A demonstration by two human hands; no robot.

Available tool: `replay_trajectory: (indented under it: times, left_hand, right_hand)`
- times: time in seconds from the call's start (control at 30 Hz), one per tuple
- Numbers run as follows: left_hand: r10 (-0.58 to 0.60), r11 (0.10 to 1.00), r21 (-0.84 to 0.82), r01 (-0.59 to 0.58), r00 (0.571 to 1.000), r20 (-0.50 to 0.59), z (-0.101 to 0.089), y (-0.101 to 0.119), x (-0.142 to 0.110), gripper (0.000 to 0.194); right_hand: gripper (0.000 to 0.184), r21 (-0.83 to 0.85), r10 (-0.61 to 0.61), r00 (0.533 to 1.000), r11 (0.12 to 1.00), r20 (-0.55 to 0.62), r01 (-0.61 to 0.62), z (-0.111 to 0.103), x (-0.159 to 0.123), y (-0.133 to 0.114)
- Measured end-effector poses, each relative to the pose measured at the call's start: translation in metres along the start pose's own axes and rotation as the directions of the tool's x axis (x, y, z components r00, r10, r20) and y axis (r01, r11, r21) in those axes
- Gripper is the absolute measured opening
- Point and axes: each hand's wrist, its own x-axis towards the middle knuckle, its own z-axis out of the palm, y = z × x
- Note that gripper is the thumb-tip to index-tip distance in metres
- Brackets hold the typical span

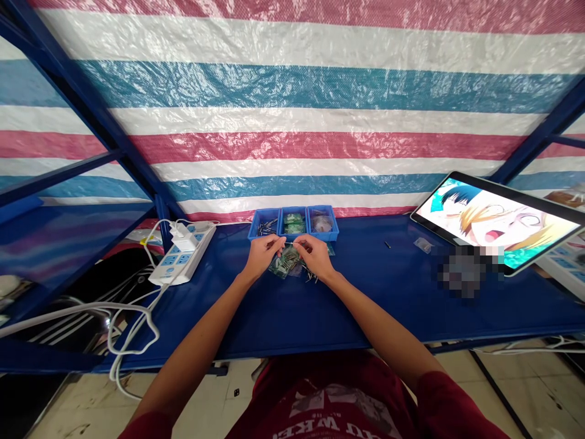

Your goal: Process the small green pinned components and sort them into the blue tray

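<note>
The left hand (265,251) and right hand (314,255) pinch a thin pale piece (289,243). Three blue plastic bins (326,236) hold dark slender pieces (267,228), green packets (293,223) and clear bags (322,224)

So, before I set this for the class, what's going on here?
A person's left hand and right hand are close together over a blue table, pinching a thin piece too small to identify. Below them lies a loose pile of small metal-looking parts. Three blue bins stand just behind; the middle one holds green packets. A lit screen stands off to the right.
</note>
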Motion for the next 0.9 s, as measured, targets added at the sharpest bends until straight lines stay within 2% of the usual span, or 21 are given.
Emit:
replay_trajectory:
  times: [0.3,0.47,0.57,0.77,0.9]
  left_hand:
    - [-0.065,0.983,-0.171,0.059,0.998,-0.025,0.008,-0.006,0.002,0.029]
    - [-0.038,0.982,-0.186,0.026,0.997,-0.062,0.012,-0.006,0.001,0.030]
    - [-0.007,0.981,-0.193,-0.001,0.999,-0.041,0.010,-0.006,-0.001,0.030]
    - [0.043,0.999,0.023,-0.046,0.994,0.096,0.004,-0.006,-0.002,0.029]
    - [0.060,0.997,0.041,-0.066,0.989,0.139,0.001,-0.003,-0.002,0.031]
  right_hand:
    - [0.031,0.051,0.028,0.999,0.998,-0.032,-0.026,0.001,0.001,0.003]
    - [0.036,0.036,0.050,0.999,0.998,-0.021,-0.049,0.002,0.000,0.002]
    - [0.035,0.045,0.056,0.997,0.998,-0.051,-0.054,0.002,0.000,0.001]
    - [0.033,0.059,0.084,0.989,0.995,-0.123,-0.077,0.000,0.001,0.002]
    - [0.034,0.045,0.078,0.987,0.996,-0.142,-0.072,0.000,0.000,0.000]
